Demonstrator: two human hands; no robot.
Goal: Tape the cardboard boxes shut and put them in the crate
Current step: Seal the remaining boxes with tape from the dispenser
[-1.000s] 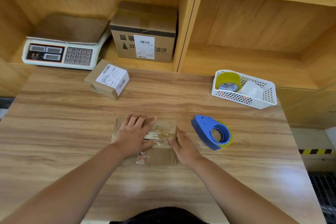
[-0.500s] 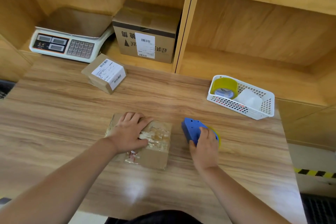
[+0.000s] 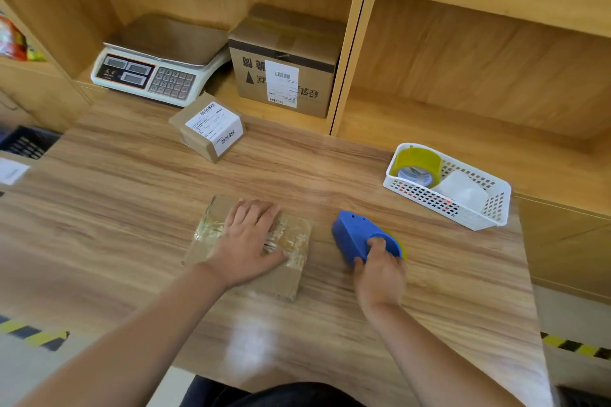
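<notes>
Near the basket [image 3: 423,196] holding tape [image 3: 420,163], right hand [image 3: 380,271] grips dispenser [image 3: 353,235], left hand [image 3: 248,241] presses box [image 3: 284,281].

tape dispenser [image 3: 358,235] in my right hand [image 3: 380,271]: blue | box [image 3: 281,281] under my left hand [image 3: 248,241]: brown | basket [image 3: 426,200]: white lattice | roll [image 3: 420,158] in it: yellow | table [image 3: 132,208]: wood-grain

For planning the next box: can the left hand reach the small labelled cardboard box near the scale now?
Probably yes: only wooden table surface lies between the left hand, pressing the tape-covered cardboard box, and the small labelled cardboard box.
</notes>
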